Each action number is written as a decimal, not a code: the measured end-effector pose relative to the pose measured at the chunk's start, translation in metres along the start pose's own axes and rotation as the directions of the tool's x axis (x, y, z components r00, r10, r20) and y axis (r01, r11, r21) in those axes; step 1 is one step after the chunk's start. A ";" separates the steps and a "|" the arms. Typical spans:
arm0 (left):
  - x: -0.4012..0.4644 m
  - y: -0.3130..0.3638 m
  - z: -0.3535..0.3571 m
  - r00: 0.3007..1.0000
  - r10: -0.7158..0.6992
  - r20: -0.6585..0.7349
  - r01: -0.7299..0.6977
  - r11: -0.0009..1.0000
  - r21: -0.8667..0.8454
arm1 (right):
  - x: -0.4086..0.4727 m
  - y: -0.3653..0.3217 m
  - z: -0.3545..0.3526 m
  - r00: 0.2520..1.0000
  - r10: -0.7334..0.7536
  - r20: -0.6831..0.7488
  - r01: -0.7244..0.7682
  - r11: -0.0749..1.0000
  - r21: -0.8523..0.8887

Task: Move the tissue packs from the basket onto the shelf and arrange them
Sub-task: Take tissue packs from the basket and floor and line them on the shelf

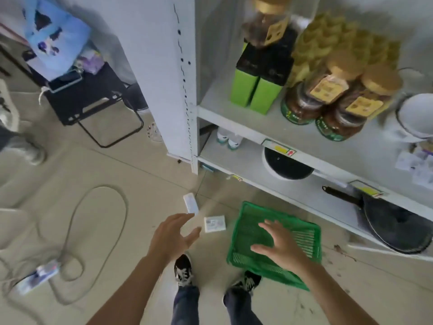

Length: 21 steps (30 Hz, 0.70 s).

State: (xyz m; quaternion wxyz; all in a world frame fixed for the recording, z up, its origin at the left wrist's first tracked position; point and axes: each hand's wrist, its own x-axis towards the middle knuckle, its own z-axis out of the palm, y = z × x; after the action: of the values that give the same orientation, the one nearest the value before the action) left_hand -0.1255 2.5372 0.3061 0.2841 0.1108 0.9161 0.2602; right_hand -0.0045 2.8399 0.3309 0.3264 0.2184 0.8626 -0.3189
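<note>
- Your left hand (174, 235): lower centre of the frame, fingers spread and loose, holding nothing; its fingertips lie just below a tissue pack.
- Your right hand (277, 245): right of the left one, fingers splayed wide, palm down over the basket, gripping nothing.
- Basket (302, 233): green plastic mesh, on the floor at lower centre-right, just in front of the shelf unit; no pack shows inside the part you can see.
- Tissue pack, narrow white (191, 203): centre of the frame, just above your left fingertips; blurred, so you cannot tell whether it rests on the floor or is in the air.
- Tissue pack, square white (214, 223): flat on the floor between your left hand and the basket's left edge, touching neither.
- Shelf unit (257, 118): white metal, filling the upper right of the frame.
- Upper shelf stock: two green and black boxes (256, 90), brown jars with gold lids (339, 106), a white bowl (416, 116) at the far right edge.
- Lower shelf stock: a black round pan with a white rim (287, 167) and a black frying pan (396, 226).
- Floor (117, 160), left side: a looped grey cable (98, 221) and a black folding stool (93, 97) carrying a blue bag (54, 36) at upper left.
- Your shoes (184, 269): black and white, at the bottom centre, beside the basket's near corner.
</note>
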 end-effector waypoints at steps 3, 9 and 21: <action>0.029 -0.047 0.057 0.992 -0.114 0.056 0.117 0.992 -0.046 | 0.058 0.019 0.050 0.997 0.024 0.078 -0.021 0.999 -0.040; 0.120 -0.141 0.171 0.966 -0.255 0.040 0.257 0.940 -0.222 | 0.219 0.034 0.150 0.977 -0.095 0.190 0.117 0.988 -0.105; 0.287 -0.261 0.362 0.812 -0.558 0.175 0.543 0.610 -0.577 | 0.440 0.104 0.322 0.975 -0.061 0.214 0.132 0.934 -0.333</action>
State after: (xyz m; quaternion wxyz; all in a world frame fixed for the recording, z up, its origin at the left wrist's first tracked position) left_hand -0.1641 2.5683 -0.2217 0.3596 -0.2748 0.7765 0.4385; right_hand -0.1108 2.7639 -0.2086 0.4285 0.0818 0.8776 -0.1989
